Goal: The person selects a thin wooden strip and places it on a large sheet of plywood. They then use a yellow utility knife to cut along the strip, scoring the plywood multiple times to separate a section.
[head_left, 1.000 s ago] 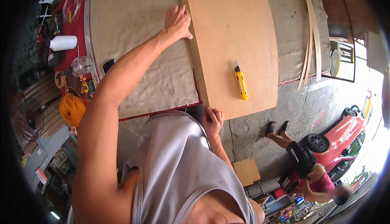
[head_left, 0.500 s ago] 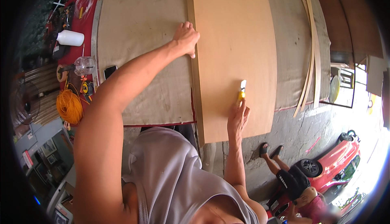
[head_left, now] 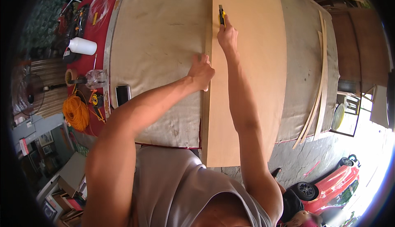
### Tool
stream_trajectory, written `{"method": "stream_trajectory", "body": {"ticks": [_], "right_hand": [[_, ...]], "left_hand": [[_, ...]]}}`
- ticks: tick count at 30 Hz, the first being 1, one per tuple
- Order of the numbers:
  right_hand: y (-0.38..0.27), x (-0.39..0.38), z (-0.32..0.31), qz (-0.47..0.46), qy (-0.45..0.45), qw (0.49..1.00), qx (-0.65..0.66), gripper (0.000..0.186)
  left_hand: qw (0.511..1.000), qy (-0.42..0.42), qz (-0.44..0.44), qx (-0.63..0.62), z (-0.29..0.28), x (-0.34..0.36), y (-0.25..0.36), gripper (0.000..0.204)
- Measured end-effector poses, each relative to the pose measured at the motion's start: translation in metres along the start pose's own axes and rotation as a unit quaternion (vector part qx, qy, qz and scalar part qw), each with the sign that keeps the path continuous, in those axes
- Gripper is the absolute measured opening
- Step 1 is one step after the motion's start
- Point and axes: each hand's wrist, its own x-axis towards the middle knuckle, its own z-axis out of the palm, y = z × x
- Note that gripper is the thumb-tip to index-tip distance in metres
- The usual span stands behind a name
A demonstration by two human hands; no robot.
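Note:
A long, light-brown plywood panel (head_left: 251,62) lies lengthwise in front of me on a cloth-covered table (head_left: 164,25), its near end jutting past the front edge. Along the panel's left side runs a narrow wooden edge strip (head_left: 205,116). My left hand (head_left: 201,71) is closed over this strip, thumb toward me and fingers pointing away. Farther off, my right hand (head_left: 228,37) grips a yellow and black utility knife (head_left: 222,17). Its blade points away from me, over the panel near the left side; whether it touches the wood I cannot tell.
On the left, a red surface (head_left: 108,19) carries a white bottle (head_left: 82,46), an orange cord coil (head_left: 76,111) and a tape measure (head_left: 96,99). A phone (head_left: 123,95) lies on the cloth. Thin wood strips (head_left: 321,83) lie right. A person (head_left: 294,206) and red car (head_left: 333,186) are lower right.
My right hand has carried the utility knife forward and left, from the panel's near part to its far left side. My left hand stays on the strip. The whole view has shifted.

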Motion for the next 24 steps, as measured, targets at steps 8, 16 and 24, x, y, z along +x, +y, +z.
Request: {"method": "stream_trajectory", "body": {"ticks": [8, 16, 24], "right_hand": [[-0.017, 0.024, 0.011, -0.020, -0.027, 0.999, -0.004, 0.045], [-0.022, 0.022, 0.007, -0.058, -0.040, 0.997, -0.038, 0.043], [-0.026, -0.041, -0.019, -0.026, -0.078, 0.995, -0.059, 0.041]], "left_hand": [[1.000, 0.022, 0.009, 0.004, 0.011, 0.002, -0.003, 0.067], [0.997, 0.075, 0.015, 0.017, 0.020, 0.005, -0.003, 0.061], [0.996, 0.082, 0.026, 0.017, 0.020, 0.005, -0.006, 0.070]]}}
